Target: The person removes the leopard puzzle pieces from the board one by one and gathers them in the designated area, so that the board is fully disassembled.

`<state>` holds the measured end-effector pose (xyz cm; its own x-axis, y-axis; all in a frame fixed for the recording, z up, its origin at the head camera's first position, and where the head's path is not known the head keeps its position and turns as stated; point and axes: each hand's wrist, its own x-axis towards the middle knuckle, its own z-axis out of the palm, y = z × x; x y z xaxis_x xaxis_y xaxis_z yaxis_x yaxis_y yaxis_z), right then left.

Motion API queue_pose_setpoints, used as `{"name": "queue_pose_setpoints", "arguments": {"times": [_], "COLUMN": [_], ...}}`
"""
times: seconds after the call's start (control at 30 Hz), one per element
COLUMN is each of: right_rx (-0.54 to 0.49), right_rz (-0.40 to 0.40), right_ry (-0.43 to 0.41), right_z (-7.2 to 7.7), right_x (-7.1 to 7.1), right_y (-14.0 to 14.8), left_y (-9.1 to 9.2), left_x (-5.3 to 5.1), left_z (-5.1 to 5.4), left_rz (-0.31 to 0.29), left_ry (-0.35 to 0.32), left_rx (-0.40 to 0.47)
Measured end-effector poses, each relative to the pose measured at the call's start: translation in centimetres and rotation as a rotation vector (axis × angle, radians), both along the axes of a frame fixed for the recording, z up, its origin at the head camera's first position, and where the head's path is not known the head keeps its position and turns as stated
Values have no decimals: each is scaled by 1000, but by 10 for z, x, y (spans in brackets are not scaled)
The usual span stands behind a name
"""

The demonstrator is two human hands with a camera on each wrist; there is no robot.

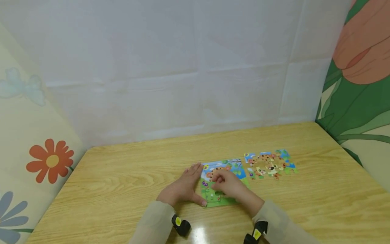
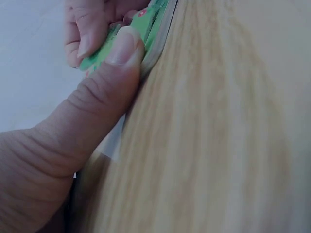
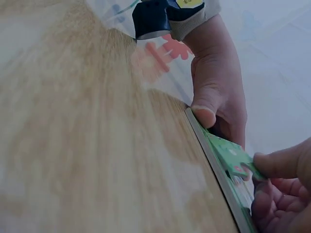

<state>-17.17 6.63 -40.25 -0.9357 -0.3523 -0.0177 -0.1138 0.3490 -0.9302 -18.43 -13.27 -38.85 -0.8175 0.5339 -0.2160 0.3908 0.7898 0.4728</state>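
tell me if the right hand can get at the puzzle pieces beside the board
Probably yes: the puzzle pieces lie uncovered nearby, though the right hand pinches a green piece.

Puzzle board (image 1: 226,202) on table (image 1: 115,189): left hand (image 1: 184,185) at board's left edge, right hand (image 1: 229,184) above board, puzzle piece (image 3: 230,154) in its fingers. Piece group (image 1: 273,168) on table, beyond and right of right hand; sheet (image 1: 152,84) behind.

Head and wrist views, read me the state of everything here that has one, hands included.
Puzzle board: flat on the table.
Green piece: tilted, one end raised off the board.
Other pieces: lying on the table, right of the board.
Left hand: spread, thumb on the board's near left corner.
Right hand: pinching the green piece.
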Motion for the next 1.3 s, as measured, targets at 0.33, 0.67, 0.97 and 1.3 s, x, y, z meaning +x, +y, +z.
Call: {"name": "queue_pose_setpoints", "arguments": {"times": [0.33, 0.67, 0.97, 1.3], "right_rx": [-152, -227, -254, -187], "right_rz": [-46, -103, -45, -70], "right_ry": [-160, -168, -176, -146], "right_z": [2, 6, 2, 3], "right_x": [-1, -4, -1, 4], "right_y": [12, 36, 62, 87], "left_y": [0, 0, -1, -3], "left_x": [0, -1, -1, -1], "left_z": [-3, -2, -1, -2], "left_rz": [-7, 2, -3, -2], "left_ry": [19, 15, 21, 10], "left_rx": [10, 5, 4, 36]}}
